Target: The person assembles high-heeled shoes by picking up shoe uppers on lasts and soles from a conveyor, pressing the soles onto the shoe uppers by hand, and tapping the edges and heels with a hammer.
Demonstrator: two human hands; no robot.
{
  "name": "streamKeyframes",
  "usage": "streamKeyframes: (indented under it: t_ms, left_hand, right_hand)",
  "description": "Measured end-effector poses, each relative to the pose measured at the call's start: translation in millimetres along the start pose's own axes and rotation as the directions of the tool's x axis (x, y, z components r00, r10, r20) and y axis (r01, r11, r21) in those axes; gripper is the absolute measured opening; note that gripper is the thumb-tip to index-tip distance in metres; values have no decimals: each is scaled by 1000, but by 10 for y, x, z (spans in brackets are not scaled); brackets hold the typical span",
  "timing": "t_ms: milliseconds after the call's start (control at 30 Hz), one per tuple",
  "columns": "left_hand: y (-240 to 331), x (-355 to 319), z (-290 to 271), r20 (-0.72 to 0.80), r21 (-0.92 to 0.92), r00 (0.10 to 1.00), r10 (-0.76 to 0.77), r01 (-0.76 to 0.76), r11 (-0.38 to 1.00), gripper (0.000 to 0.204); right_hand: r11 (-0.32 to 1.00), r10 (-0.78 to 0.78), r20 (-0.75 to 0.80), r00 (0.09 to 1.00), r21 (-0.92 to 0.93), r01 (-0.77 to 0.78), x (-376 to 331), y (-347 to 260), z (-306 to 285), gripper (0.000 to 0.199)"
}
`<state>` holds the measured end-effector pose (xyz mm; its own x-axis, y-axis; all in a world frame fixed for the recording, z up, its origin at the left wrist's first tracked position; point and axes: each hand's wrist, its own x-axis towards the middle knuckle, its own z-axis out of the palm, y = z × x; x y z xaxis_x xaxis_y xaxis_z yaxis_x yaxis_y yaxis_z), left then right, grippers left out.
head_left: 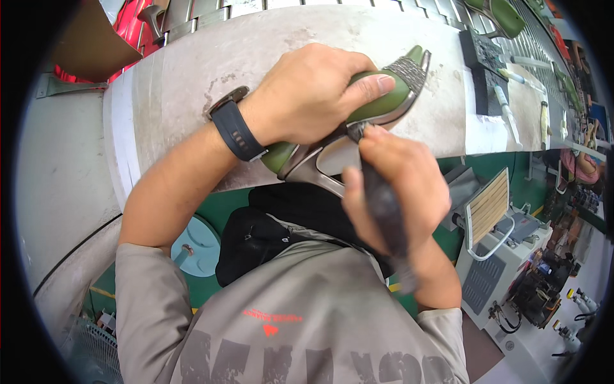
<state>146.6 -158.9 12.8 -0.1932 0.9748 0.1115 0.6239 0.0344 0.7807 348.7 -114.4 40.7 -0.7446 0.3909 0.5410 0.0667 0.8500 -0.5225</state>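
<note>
A high-heeled shoe (409,72) in metallic grey, with a rough textured band near its pointed toe, sits on a green shoe last (384,102). It lies on its side above the front part of the pale worktable (192,83). My left hand (310,93), with a dark watch on the wrist, is closed over the middle of the shoe, its thumb along the last. My right hand (409,185) is closed round a dark, long-handled tool (384,205), smeared by motion. The tool's narrow end meets the shoe's edge just below my left hand; its kind is unclear.
A slatted conveyor (256,9) runs behind the table, with another green last (506,18) at far right. Black blocks (483,67) and a white-handled brush (506,105) lie on the right. Below stand a blue round stool (208,249) and a machine (495,275).
</note>
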Motion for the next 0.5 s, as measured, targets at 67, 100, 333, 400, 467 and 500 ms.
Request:
streamKeyframes:
  t_ms: [67, 100, 333, 400, 467, 500]
  left_hand:
    - [85, -1, -76, 80, -27, 997, -22, 25, 999, 49]
    - [106, -10, -103, 80, -17, 997, -10, 12, 1000, 49]
    - [222, -46, -200, -119, 239, 943, 312, -278, 930, 72]
    - [511, -116, -372, -203, 347, 904, 376, -293, 891, 95]
    - [838, -205, -536, -234, 224, 875, 423, -375, 900, 112]
    - [962, -226, -554, -221, 126, 870, 441, -423, 897, 119]
  right_hand:
    - [953, 222, 40, 974, 204, -225, -5, 36, -120, 25]
    - [859, 398, 105, 911, 307, -410, -4, -11, -223, 23]
    - [669, 602, -97, 793, 604, -434, -91, 297, -379, 20]
    - [597, 584, -130, 801, 737, -316, -22, 217, -490, 28]
    - [615, 484, -145, 863, 758, -217, 20, 177, -560, 33]
    - [614, 482, -149, 864, 761, -211, 45, 132, -585, 33]
